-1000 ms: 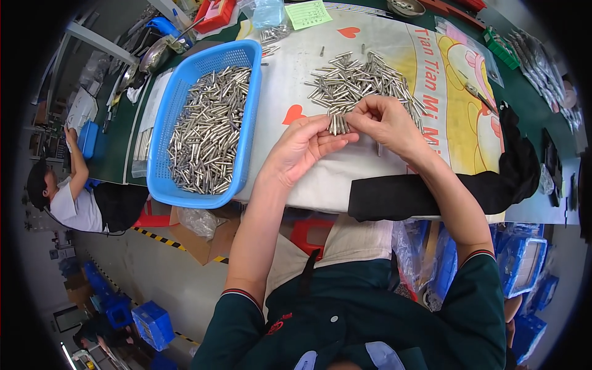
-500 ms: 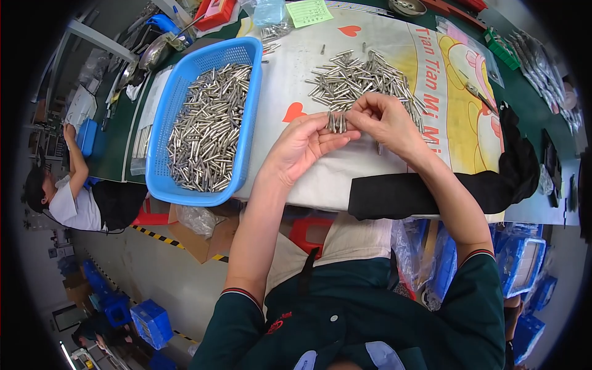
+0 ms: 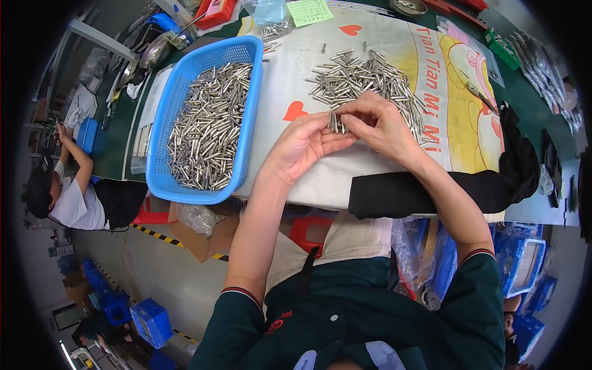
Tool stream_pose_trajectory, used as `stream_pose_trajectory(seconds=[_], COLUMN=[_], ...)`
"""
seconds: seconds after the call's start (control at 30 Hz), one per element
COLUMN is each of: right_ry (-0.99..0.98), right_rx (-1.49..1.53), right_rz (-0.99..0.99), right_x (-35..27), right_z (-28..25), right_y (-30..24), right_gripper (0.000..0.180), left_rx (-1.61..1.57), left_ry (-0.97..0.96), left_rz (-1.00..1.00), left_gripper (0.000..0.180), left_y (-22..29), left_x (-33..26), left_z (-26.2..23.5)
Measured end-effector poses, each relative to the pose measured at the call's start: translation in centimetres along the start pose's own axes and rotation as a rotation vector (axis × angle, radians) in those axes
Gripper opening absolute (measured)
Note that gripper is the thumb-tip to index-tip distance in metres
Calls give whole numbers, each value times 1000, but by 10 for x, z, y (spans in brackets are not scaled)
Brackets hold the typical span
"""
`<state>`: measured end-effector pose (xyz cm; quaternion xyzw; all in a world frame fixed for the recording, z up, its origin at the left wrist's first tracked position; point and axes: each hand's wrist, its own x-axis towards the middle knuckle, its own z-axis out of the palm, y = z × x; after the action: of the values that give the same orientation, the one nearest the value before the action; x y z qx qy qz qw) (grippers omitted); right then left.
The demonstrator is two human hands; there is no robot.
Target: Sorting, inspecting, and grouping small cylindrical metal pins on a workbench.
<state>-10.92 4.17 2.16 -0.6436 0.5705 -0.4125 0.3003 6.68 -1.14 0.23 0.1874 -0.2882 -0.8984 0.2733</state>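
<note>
Several short, silvery metal pins (image 3: 333,125) stand side by side in the fingers of my left hand (image 3: 297,148), which is closed around them with the palm turned up. My right hand (image 3: 387,128) meets it from the right, thumb and fingertips pinched together at the same row of pins. Its fingers cover part of the row, so whether they grip a separate pin is hidden. Just beyond both hands lies a loose pile of similar pins (image 3: 364,79) on the printed white cloth (image 3: 290,80). To the left, a blue plastic basket (image 3: 254,105) holds a great heap of them.
A black cloth sleeve (image 3: 394,196) lies along the table's near edge under my right forearm. Tweezers or pliers (image 3: 481,97) rest at the right. A green paper slip (image 3: 309,12) and a red tray (image 3: 216,13) are at the back. Another person (image 3: 77,197) works at the left.
My right hand has shifted slightly left, and its fingers now cover more of the pins in my left hand. The person at the left has leaned and moved their arms.
</note>
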Motion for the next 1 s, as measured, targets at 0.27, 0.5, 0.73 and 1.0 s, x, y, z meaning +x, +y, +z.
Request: stream_pose_trajectory(seconds=[0.27,0.5,0.73,1.0], right_ry=[10,28,33,223], right_rx=[14,30,47,131], right_rz=[-35,-11,-23,-59], right_x=[-1,0,-1,2], right_z=[1,3,4,-1], right_y=[-2,2,4,3], right_gripper=[20,19,17,13], left_rx=[6,19,25,148], left_ry=[8,11,4,-18], left_rz=[16,10,10,-30], left_gripper=[27,28,28,26], left_y=[-1,-1,-1,3], left_x=[0,-1,0,-6], left_z=[4,4,2,6])
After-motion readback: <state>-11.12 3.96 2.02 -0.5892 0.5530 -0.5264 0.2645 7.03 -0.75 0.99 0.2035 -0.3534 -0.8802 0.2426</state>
